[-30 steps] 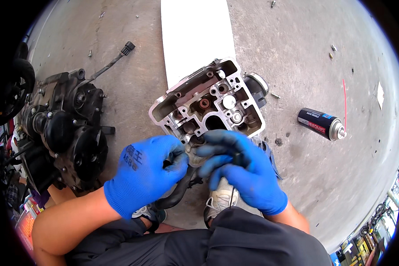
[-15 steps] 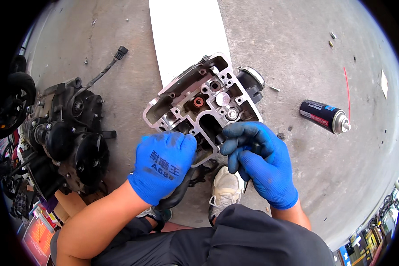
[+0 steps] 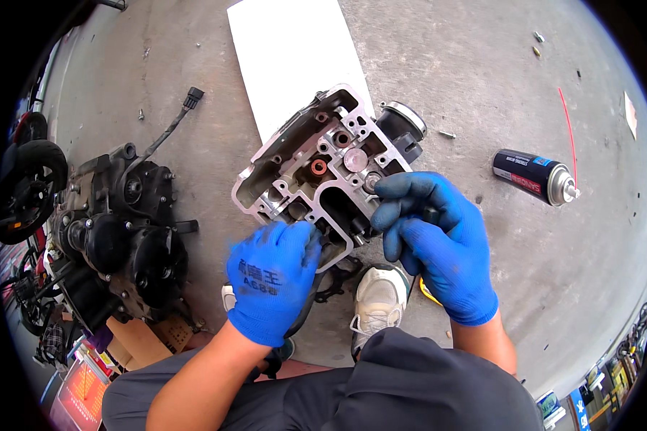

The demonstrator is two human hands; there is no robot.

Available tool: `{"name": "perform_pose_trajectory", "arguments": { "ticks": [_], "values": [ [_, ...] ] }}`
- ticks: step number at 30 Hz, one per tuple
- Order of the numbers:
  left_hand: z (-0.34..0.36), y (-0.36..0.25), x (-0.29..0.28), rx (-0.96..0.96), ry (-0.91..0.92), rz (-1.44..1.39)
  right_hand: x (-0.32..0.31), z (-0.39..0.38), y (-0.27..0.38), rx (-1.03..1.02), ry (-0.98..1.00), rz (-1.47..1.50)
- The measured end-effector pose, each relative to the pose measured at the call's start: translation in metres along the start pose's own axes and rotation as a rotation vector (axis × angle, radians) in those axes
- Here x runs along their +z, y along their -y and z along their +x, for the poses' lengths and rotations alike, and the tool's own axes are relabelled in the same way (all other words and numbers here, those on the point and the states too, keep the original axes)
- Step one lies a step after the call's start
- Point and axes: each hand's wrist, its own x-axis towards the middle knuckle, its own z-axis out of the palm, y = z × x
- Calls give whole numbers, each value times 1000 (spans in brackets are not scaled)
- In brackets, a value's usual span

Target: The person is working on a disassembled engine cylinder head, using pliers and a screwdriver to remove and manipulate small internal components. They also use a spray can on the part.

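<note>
A metal engine cylinder head (image 3: 295, 154) sits in front of me, its open side with bores and bolt holes facing up. My left hand (image 3: 269, 273), in a blue glove, is curled closed over its near left edge, and its fingertips are hidden. By the right edge my right hand (image 3: 438, 244), gloved too, has its dark-coated fingers bent toward the thumb. Something small and dark shows between them, too hidden to name. A black round intake fitting (image 3: 402, 129) juts from the head's far right side.
White board (image 3: 295, 57) lies under and beyond the head. A dark engine block (image 3: 118, 223) with a cable stands at left. To the right are a spray can (image 3: 535, 176), a thin red tube (image 3: 569, 129) and a loose bolt (image 3: 447, 133). My shoe (image 3: 379, 298) is close below.
My left hand has shifted slightly down along the head's near edge. The right hand has moved a little right and down, fingers still bent. The view has shifted slightly.
</note>
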Motion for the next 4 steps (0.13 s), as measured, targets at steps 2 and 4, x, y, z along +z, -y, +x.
{"name": "perform_pose_trajectory", "arguments": {
  "ticks": [2, 4],
  "values": [
    [-2, -3, 4, -82, -25, -38, 0, 2, 0, 11, 0, 28],
    [-3, -8, 8, -159, -47, -79, -1, 2, 0, 16, -2, 73]
  ]
}}
